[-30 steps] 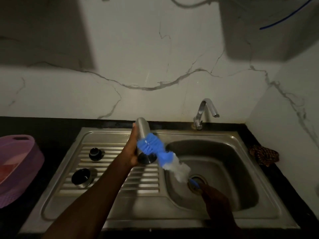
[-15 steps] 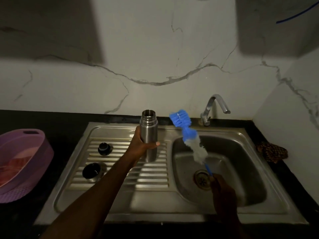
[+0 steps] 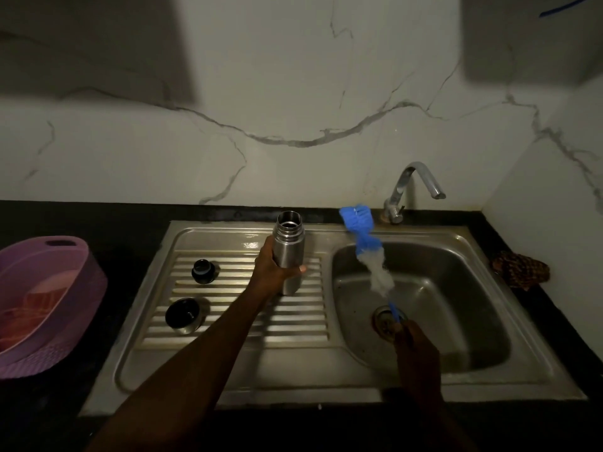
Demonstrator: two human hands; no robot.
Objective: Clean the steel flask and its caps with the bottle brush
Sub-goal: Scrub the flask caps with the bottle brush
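At the far left edge of the counter I see a purple basket (image 3: 45, 301), well clear of the work. On the ribbed drainboard (image 3: 248, 324) of the sink lie the two caps: the small black cap (image 3: 204, 271) toward the back left, and the larger steel cap (image 3: 183, 316) nearer the front left, open side up. Neither is held, and I judge neither is being cleaned at this moment.

My left hand (image 3: 272, 272) is wrapped around the lower body of the steel flask (image 3: 288, 251), which stands upright above the drainboard's right edge, mouth open and facing up. The steel looks wet; a slip here would drop it onto the ribs, and it could knock the caps about.

To the right, the bottle brush (image 3: 367, 252) slants over the basin (image 3: 456, 305), blue bristle head up near the back rim, white bristles lower down. My right hand (image 3: 412, 345) grips its thin blue handle at the very end, above the drain (image 3: 385, 321). Held that far back, the head may wobble and miss the narrow mouth, flicking water, or the wire stem may bend if I force it in crooked.

The tap (image 3: 414, 187) at the back right shows no water running. The scene is dim, which makes aiming harder.
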